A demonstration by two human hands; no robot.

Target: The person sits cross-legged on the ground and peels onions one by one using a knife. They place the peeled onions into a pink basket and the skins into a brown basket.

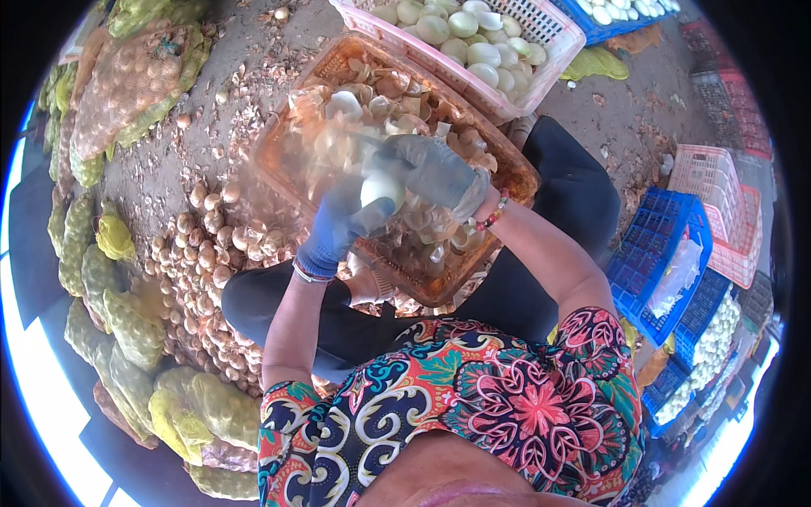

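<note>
My left hand (342, 225), in a blue knit glove with a grey coated palm, grips a pale peeled onion (382, 192). My right hand (440, 172), in a grey glove, is closed beside the onion. A thin blade, apparently a small knife (360, 136), juts from its fingers to the left; its handle is hidden in the fist. Both hands are above an orange-brown plastic crate (437, 293) that holds loose onion skins (386, 104). Part of the skin heap near the hands is blurred.
Beyond the crate, a pink basket (538, 63) holds peeled onions (462, 24). Unpeeled onions (206, 256) lie on the ground at left, near filled mesh sacks (136, 329). Blue crates (659, 247) and pink crates (703, 171) stand at right. My bent legs (570, 171) flank the crate.
</note>
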